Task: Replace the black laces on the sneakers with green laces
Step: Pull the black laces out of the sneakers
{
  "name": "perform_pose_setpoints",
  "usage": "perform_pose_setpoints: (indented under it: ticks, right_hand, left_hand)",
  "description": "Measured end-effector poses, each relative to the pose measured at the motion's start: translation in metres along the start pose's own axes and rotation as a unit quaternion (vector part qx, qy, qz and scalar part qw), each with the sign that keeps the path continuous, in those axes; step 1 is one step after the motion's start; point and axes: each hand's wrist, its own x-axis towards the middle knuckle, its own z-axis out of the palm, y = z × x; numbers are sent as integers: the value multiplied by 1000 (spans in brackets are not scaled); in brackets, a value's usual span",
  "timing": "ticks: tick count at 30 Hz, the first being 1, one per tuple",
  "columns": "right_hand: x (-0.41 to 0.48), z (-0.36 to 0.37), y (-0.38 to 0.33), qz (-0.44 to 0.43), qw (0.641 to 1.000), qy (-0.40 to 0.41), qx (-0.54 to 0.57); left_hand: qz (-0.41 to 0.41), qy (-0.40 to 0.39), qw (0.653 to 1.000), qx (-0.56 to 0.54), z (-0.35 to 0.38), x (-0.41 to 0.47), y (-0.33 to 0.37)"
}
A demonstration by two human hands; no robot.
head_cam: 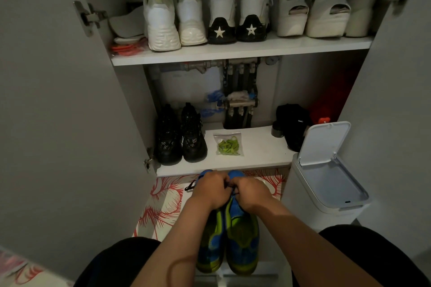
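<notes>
I hold my left hand (211, 187) and right hand (250, 191) pinched together on the black laces (191, 184) of the sneakers (241, 235), toes toward the shelf where the bagged green laces (229, 144) wait within reach.

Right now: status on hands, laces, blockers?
Both hands, left and right, pinching the black lace on the blue sneakers. Green laces bagged on the shelf, untouched. Nothing in the way.
</notes>
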Motion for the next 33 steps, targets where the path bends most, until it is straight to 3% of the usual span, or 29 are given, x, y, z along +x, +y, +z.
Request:
perform_pose_setpoints:
  ticks: [8,16,24,30,33]
  right_hand:
    - [7,5,2,20,1000,11,-19]
    - [10,-6,16,133,977,94,137]
    - [10,-11,17,124,986,19,110]
    - [10,-20,19,153,948,142,243]
    - [9,-17,21,156,949,122,246]
  left_hand:
    - [-23,-55,996,-59,9,1,-1]
    - [-41,-54,996,-66,12,3,-4]
    - [-35,-53,998,-28,17,7,-5]
    - [-35,-27,999,-3,21,10,-4]
    - [-22,-14,1000,14,24,10,-2]
